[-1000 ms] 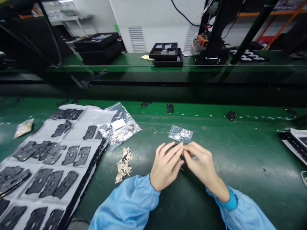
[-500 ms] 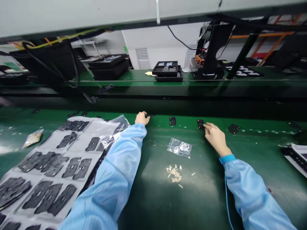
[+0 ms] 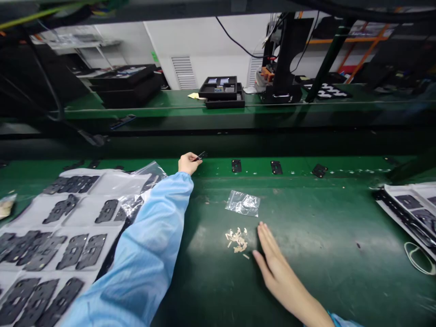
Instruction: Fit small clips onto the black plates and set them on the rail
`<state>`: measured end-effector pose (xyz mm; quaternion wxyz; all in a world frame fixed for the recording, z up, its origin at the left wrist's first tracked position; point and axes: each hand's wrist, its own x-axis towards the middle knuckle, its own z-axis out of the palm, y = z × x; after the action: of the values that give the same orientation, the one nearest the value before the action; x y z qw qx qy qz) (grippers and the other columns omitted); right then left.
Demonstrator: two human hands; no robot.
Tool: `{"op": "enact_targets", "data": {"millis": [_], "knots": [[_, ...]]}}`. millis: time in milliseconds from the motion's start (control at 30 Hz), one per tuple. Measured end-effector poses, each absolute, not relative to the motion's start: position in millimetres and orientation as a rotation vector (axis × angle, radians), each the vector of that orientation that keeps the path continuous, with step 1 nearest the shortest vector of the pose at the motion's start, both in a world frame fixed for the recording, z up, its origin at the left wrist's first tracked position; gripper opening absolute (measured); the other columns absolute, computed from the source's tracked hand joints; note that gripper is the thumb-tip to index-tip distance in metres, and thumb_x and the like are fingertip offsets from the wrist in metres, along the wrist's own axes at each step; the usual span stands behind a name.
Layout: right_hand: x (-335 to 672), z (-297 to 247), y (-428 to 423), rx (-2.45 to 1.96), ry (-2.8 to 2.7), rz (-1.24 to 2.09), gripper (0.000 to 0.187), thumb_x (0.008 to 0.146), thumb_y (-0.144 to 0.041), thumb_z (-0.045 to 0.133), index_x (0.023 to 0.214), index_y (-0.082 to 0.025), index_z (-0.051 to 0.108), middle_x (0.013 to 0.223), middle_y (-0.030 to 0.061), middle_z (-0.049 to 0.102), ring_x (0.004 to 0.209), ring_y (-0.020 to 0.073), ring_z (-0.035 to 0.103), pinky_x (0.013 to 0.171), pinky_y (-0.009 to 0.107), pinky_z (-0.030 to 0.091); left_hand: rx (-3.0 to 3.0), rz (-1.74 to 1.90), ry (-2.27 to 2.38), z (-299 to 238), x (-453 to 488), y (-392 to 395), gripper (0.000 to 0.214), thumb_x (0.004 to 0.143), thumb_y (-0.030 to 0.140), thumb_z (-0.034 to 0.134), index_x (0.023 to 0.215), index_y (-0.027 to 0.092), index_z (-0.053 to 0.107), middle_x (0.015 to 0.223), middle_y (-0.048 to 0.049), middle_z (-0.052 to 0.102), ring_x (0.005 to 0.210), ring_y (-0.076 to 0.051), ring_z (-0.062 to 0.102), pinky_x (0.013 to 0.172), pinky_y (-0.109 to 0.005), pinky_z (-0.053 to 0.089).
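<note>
At the far edge of the green work surface, my left hand (image 3: 189, 163) is closed on a small black plate (image 3: 200, 156), tilted up off the surface. My right hand (image 3: 274, 259) is held flat, thumb apart and fingers stretched, with nothing in it. Just left of its fingertips lies a loose heap of small cream-coloured strips (image 3: 237, 240). A clear plastic bag (image 3: 243, 203) rests beyond that heap. Along the far strip lie more black plates: one near the middle (image 3: 236, 165), another to its right (image 3: 276, 167) and a turned one (image 3: 319, 170).
On the left, a white compartment tray (image 3: 81, 217) holds many black plates, with a clear bag (image 3: 150, 177) over its corner. Another tray (image 3: 391, 200) and a pale loop (image 3: 417, 258) are at right. Black boxes (image 3: 218, 93) stand on the raised back shelf.
My right hand has left the black plate at the far strip and come back toward me beside the cream strips. My left hand has lifted its plate slightly. The view has shifted right.
</note>
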<state>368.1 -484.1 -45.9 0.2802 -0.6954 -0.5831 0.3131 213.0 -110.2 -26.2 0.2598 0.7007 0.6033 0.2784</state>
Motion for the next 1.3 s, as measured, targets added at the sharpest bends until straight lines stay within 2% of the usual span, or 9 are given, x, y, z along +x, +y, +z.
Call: {"op": "enact_targets", "data": {"millis": [100,300,533,667,833,933,1033,1133,1300], "knots": [[349.0,-33.7,-478.8,-1.669,-1.58,1.025,0.057,0.094,-0.034,0.034,0.145,-0.023,0.011,0.151,0.0022,0.013,0.137,0.0196,0.016,0.112,0.039,0.021,2.037,0.862,1.353,-3.8,219.4,-156.3,0.006,0.066,0.02,0.063,0.07,0.017,0.06,0.079,-0.001,0.06,0.079,-0.015,0.059,0.071,-0.025,0.045],[357.0,-8.6,-452.3,-1.517,-1.286,0.767,0.025,0.09,-0.03,0.045,0.102,-0.021,0.065,0.118,0.0097,0.059,0.112,0.0232,0.053,0.099,0.038,0.039,2.278,1.048,0.72,31.9,207.6,-266.4,0.016,0.068,0.003,0.053,0.072,0.017,0.059,0.085,-0.0023,0.053,0.084,-0.015,0.054,0.077,-0.029,0.044],[351.4,19.1,-436.7,-1.171,-0.797,1.268,0.025,0.084,-0.036,0.057,0.097,-0.016,0.063,0.077,0.0063,0.067,0.065,0.0164,0.062,0.057,0.028,0.052,2.414,1.126,0.538,37.5,194.1,-327.2,0.025,0.071,-0.002,0.05,0.079,0.019,0.061,0.092,-0.0043,0.053,0.087,-0.017,0.051,0.075,-0.032,0.045],[343.7,20.9,-438.1,-1.101,-0.698,1.349,0.025,0.077,-0.033,0.067,0.092,-0.013,0.064,0.066,0.0042,0.067,0.056,0.0127,0.061,0.054,0.023,0.051,2.21,1.096,0.56,32.5,193.3,-338.1,0.024,0.073,0.003,0.05,0.085,0.021,0.061,0.101,-0.0062,0.055,0.099,-0.021,0.051,0.085,-0.037,0.043],[334.2,5.1,-442.3,-1.141,-0.669,1.403,0.026,0.075,-0.033,0.069,0.091,-0.013,0.065,0.065,0.0049,0.069,0.058,0.0126,0.063,0.06,0.022,0.052,1.209,0.886,0.457,19.8,195.1,-373.0,0.058,0.073,0.018,0.055,0.128,0.023,0.04,0.13,-0.0118,0.048,0.117,-0.027,0.048,0.095,-0.044,0.039],[328.3,-9.4,-441.6,-1.211,-0.813,1.565,0.035,0.071,-0.036,0.071,0.096,-0.013,0.067,0.07,0.0065,0.07,0.062,0.0169,0.066,0.059,0.027,0.054,0.915,0.836,0.573,7.7,196.7,-397.7,0.03,0.083,0.026,0.047,0.109,0.014,0.056,0.098,-0.0126,0.065,0.096,-0.025,0.06,0.082,-0.038,0.046],[332.3,-19.4,-438.6,-1.359,-0.958,1.505,0.034,0.07,-0.043,0.07,0.089,-0.014,0.07,0.084,0.0099,0.071,0.075,0.0214,0.066,0.064,0.029,0.055,1.001,0.955,0.825,-0.3,179.0,-402.4,0.025,0.087,0.03,0.043,0.089,0.014,0.062,0.07,-0.0045,0.061,0.067,-0.016,0.06,0.07,-0.03,0.046],[344.8,-20.8,-435.1,-1.464,-0.997,1.356,0.033,0.073,-0.046,0.065,0.085,-0.016,0.071,0.092,0.0109,0.07,0.079,0.0222,0.065,0.064,0.028,0.054,1.31,1.033,1.236,-2.8,130.1,-384.5,0.02,0.083,0.032,0.05,0.085,0.017,0.062,0.064,0.0012,0.054,0.052,-0.01,0.05,0.059,-0.024,0.042],[355.6,-16.0,-432.3,-1.475,-1.004,1.311,0.036,0.073,-0.05,0.064,0.085,-0.016,0.071,0.09,0.0125,0.071,0.075,0.0234,0.066,0.06,0.029,0.054,1.838,0.773,1.746,-12.6,44.3,-346.7,0.019,0.079,0.034,0.052,0.076,0.018,0.062,0.07,-0.0006,0.061,0.058,-0.013,0.052,0.058,-0.024,0.04]]}}
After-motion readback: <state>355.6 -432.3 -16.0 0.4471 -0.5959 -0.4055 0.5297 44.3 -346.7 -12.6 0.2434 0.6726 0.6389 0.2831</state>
